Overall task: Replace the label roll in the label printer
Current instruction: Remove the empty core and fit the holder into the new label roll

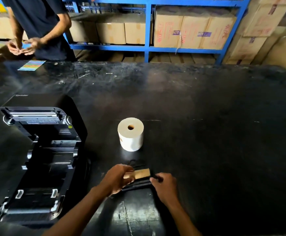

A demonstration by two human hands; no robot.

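On the table [207, 133] the open printer [40, 159] lies to my left. The new label roll [130, 133] stands on end just beyond my hands. My left hand [118, 178] grips the empty cardboard core [141, 173], lying crosswise on its black spindle [139, 183]; my right hand [165, 186] pinches the spindle's other end.

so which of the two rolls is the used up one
The bare brown cardboard core, lying on its side in both hands near the table's front edge. The other, the full white label roll, stands on end farther back, untouched.
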